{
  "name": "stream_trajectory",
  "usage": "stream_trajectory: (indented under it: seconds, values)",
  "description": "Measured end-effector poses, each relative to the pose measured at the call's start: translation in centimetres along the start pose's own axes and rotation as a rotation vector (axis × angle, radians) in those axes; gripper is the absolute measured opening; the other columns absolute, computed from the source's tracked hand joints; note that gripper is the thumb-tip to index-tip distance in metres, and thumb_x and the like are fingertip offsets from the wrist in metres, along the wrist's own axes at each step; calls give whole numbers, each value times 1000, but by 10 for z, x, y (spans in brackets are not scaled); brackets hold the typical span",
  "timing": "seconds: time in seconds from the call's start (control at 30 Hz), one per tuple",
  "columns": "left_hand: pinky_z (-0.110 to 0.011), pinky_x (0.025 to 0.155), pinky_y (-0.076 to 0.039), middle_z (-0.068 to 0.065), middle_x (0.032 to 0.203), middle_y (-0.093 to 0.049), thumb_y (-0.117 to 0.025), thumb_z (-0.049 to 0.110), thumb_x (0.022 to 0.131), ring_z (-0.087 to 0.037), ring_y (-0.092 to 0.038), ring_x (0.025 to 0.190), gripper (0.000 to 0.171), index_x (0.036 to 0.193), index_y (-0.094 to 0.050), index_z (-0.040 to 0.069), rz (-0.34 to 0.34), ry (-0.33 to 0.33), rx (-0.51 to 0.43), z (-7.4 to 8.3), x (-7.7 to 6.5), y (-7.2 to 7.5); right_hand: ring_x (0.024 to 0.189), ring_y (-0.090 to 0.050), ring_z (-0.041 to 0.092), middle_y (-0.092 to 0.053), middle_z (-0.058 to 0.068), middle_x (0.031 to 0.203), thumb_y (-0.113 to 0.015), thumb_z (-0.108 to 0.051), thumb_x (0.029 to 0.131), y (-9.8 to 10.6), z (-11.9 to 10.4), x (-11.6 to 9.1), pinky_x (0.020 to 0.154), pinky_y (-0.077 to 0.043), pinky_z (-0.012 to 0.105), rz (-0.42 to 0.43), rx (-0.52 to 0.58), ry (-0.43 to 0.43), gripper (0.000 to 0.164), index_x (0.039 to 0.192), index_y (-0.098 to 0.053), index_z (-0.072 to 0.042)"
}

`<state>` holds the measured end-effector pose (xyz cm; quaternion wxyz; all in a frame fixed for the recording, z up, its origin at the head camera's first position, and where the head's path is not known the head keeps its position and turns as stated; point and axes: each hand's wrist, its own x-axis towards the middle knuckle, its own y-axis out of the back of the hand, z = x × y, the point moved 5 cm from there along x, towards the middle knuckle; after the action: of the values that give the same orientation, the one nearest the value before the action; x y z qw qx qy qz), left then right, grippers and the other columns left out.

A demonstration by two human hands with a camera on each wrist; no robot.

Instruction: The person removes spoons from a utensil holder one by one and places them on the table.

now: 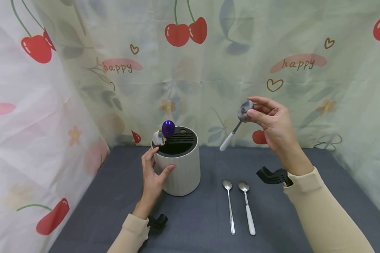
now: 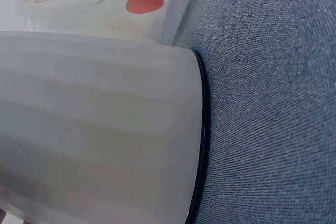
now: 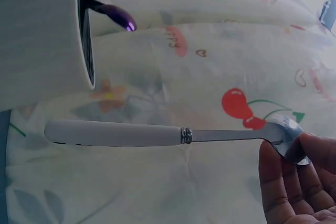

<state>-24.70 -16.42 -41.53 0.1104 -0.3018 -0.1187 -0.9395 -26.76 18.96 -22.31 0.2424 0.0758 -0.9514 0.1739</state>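
Observation:
My right hand (image 1: 270, 121) pinches a white-handled spoon (image 1: 227, 141) by its bowl, up in the air to the right of the holder. Its handle slants down and to the left; the right wrist view shows the whole white handle (image 3: 115, 133) and the thumb on the metal bowl. A white round utensil holder (image 1: 185, 172) with a black slotted top stands on the table. My left hand (image 1: 153, 175) rests against the holder's left side, thumb on the front, fingers near the rim. A purple spoon (image 1: 168, 129) and a silver spoon (image 1: 159, 138) stand in the holder, bowls up.
Two more spoons lie side by side on the dark grey table (image 1: 206, 218): a thin all-metal spoon (image 1: 230, 211) and a white-handled spoon (image 1: 249, 216). A cherry-printed cloth (image 1: 202, 70) hangs behind the table and along both sides.

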Motion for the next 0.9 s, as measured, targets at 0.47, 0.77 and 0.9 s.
stream_trajectory:
  seconds: [0.47, 0.77, 0.9]
  values:
    - [-73, 117, -23, -22, 155, -30, -80, 10, 92, -33, -25, 151, 72, 152, -40, 9, 1, 8, -27, 34, -1, 0, 86, -65, 17, -68, 5, 93, -69, 9, 95, 28, 7, -5, 78, -60, 25, -22, -61, -79, 30, 123, -73, 1]
    - [-71, 117, -24, -22, 155, -30, -81, 8, 91, -33, -24, 151, 74, 152, -40, 9, 2, -1, -29, 39, -1, 0, 85, -64, 14, -67, 3, 94, -67, 6, 98, 43, 12, -12, 72, -56, 21, -61, -104, -152, 28, 124, -74, -2]
    - [-71, 117, -23, -24, 155, -30, -80, 5, 90, -34, -24, 152, 74, 152, -40, 7, 3, 0, -31, 39, -1, 0, 86, -67, 14, -68, 1, 95, -66, 5, 99, 51, 18, -16, 71, -54, 19, -73, -167, -192, 29, 125, -74, -5]
